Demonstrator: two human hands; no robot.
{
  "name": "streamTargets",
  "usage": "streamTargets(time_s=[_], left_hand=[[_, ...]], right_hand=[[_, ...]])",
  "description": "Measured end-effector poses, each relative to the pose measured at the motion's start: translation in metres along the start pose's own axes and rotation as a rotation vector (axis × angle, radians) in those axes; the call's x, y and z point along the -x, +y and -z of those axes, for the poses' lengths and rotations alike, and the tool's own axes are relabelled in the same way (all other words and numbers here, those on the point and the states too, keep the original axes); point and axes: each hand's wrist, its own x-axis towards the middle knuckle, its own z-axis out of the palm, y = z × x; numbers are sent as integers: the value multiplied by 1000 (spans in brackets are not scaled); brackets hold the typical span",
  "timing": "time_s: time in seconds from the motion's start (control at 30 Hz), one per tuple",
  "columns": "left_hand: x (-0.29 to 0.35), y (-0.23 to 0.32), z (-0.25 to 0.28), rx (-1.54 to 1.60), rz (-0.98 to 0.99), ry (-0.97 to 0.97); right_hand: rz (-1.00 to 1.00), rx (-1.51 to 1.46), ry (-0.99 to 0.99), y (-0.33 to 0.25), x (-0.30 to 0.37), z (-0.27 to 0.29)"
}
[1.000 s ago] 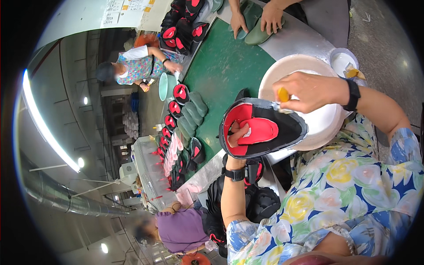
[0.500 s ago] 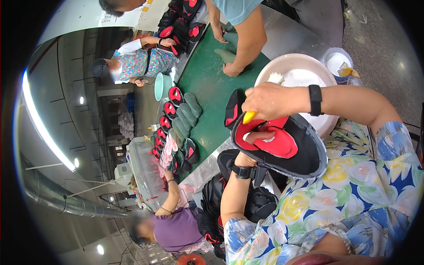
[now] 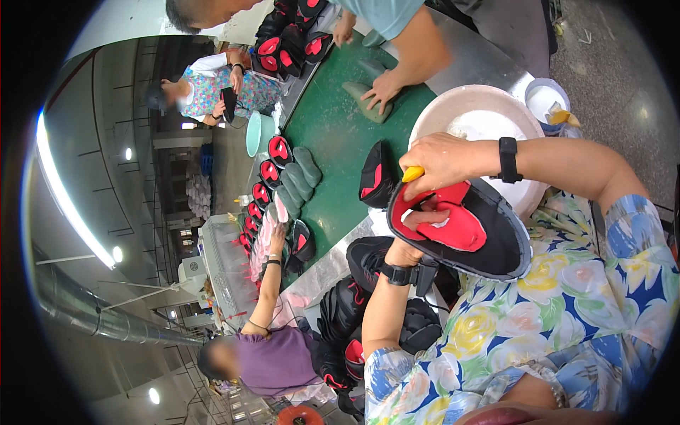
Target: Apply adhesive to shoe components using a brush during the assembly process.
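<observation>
My left hand [image 3: 405, 253] holds a black shoe upper [image 3: 506, 248] with a red lining, tilted with its opening toward me. Some of that hand's fingers reach inside, against the red lining; the rest are hidden. Close above the upper's edge, my right hand [image 3: 443, 157] is closed around the yellow handle [image 3: 413, 173] of a brush; its bristles do not show clearly now. Beneath my right forearm stands a large pale basin [image 3: 432, 110] holding white liquid. Another black upper [image 3: 382, 170] lies on the green belt just left of my right hand.
Across the green belt [image 3: 333, 120], a co-worker's hand [image 3: 384, 92] touches a grey-green shoe last [image 3: 360, 100]. Uppers and lasts line the belt's left edge, where a person in purple [image 3: 280, 358] reaches in. A small tub [image 3: 542, 99] stands beyond the basin. Black uppers [image 3: 340, 308] are piled by my left arm.
My right hand and the upper have shifted slightly right, and the brush's white bristles no longer show. The co-worker's hand has spread over a last. The person in purple has reached further up.
</observation>
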Motion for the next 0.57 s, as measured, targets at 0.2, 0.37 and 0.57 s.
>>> streamTargets(time_s=[0.2, 0.37, 0.57], left_hand=[[-11, 12, 4, 548, 262, 71], [1, -9, 16, -201, -140, 51], [-5, 2, 9, 290, 79, 59]], right_hand=[[214, 71, 286, 10, -6, -21], [267, 38, 227, 16, -11, -19], [30, 10, 89, -14, -17, -2]])
